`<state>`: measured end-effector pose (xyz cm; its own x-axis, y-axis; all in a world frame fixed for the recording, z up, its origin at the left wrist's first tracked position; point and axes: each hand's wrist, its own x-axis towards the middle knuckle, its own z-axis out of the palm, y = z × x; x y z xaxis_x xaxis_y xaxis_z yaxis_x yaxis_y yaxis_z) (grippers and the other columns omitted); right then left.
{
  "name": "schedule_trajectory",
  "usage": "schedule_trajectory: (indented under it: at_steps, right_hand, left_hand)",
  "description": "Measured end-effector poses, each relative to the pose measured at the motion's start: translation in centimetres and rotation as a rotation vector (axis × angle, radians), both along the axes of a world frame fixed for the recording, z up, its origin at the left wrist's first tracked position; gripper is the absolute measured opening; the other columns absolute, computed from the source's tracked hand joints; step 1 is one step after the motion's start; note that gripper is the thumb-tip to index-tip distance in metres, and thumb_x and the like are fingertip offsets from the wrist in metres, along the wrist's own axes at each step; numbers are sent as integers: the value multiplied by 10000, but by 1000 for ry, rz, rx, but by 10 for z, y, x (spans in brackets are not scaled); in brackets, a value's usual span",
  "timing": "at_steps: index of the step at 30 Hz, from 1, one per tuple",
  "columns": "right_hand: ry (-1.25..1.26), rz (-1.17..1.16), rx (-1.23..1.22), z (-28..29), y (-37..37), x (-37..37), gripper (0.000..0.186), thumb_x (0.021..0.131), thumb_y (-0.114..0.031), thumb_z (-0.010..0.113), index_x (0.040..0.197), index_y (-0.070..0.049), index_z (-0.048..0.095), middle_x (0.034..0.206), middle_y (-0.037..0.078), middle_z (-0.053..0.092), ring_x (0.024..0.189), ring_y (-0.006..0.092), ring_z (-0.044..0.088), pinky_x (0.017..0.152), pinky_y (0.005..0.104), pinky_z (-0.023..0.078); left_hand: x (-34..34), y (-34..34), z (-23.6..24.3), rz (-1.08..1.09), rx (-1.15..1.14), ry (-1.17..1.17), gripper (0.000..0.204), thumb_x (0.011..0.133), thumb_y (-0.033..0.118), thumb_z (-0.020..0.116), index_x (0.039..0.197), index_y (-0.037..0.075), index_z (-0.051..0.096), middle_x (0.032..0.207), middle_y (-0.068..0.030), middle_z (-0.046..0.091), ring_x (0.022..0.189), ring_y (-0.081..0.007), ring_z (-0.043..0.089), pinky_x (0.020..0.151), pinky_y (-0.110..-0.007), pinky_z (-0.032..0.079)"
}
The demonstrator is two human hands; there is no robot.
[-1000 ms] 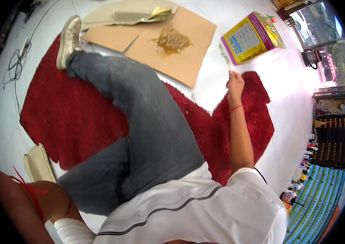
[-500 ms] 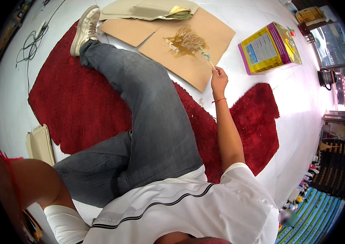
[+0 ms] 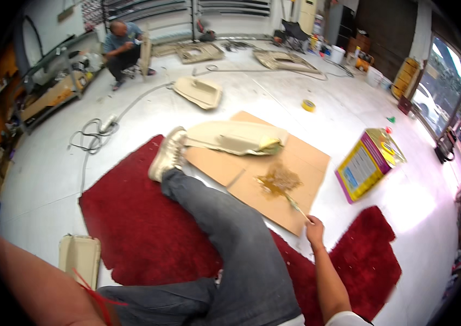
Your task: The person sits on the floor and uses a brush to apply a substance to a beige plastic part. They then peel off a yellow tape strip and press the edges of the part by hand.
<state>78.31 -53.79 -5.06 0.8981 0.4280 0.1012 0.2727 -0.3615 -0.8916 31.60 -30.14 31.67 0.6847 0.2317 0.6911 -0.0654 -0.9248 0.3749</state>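
My right hand (image 3: 314, 231) is closed on the pale handle of a brush (image 3: 294, 205), its streaked, blurred head reaching onto a brown wet smear (image 3: 282, 176) on a cardboard sheet (image 3: 309, 168). A beige molded panel (image 3: 219, 136), with torn yellowish material at one end, lies along the cardboard's far part. Right of the cardboard stands a yellow-and-purple square can (image 3: 366, 165). My left forearm (image 3: 35, 274), with red string, crosses the lower left corner; that hand is not visible. Under my outstretched leg lies red shaggy carpet (image 3: 122, 206).
A co-worker (image 3: 122, 46) crouches at the back left beside a metal rack (image 3: 62, 76). Coiled cable (image 3: 92, 138), a tape roll (image 3: 307, 106) and another beige panel (image 3: 198, 92) lie on the floor. A small beige panel (image 3: 78, 258) is at my left. More panels and buckets line the back.
My right hand moved the brush from near the can onto the smear on the cardboard. The view has tilted up, bringing the co-worker and back of the room into sight.
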Motion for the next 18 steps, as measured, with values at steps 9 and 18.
schedule_trajectory:
  at_steps: [9,18]
  right_hand:
    - [-583,-226,-290,-8,-13,-31,426,940,-276,664,1239,27,694,1256,252,685,1032,367,704,967,452,560]
    - [-369,189,239,180,65,-177,269,896,-183,716,1087,4,747,1048,202,726,983,312,696,869,383,545]
  left_hand:
    - [-87,-82,10,46,-35,-99,391,945,143,716,1308,7,661,1268,-140,677,1149,-249,639,1004,-370,485]
    - [-226,-103,-4,265,3,-63,393,926,160,746,1283,11,676,1227,-131,696,1111,-238,651,975,-354,495]
